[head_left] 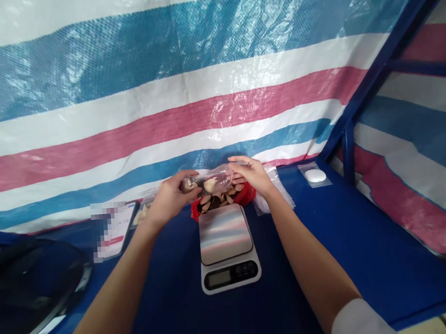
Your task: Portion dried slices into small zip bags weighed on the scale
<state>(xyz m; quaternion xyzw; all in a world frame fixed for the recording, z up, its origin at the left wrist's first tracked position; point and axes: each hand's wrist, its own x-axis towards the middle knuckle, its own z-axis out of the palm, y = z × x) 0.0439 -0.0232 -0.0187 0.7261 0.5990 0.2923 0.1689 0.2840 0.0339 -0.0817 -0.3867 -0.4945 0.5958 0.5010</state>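
Observation:
A clear plastic bag (216, 179) with a few pale pieces inside is stretched sideways between my hands. My left hand (171, 197) is closed on its filled end, thumb and fingers around it. At the other end, my right hand (252, 174) pinches the bag's edge, its upper fingers partly extended. Just below the clear bag lies an opened red bag (250, 193) full of brownish-pale dried slices (220, 200). In front of it stands a white kitchen scale (231, 276) with a bare, shiny square plate (225, 234). Its display looks blank.
Flat clear bags (274, 191) lie right of the red bag. Farther right, a white oval object (315, 176) rests on a small clear bag. A phone (118, 230) is at left, near a blurred black round object (33, 292). Striped sheeting (188, 103) rises behind the blue table (315, 232).

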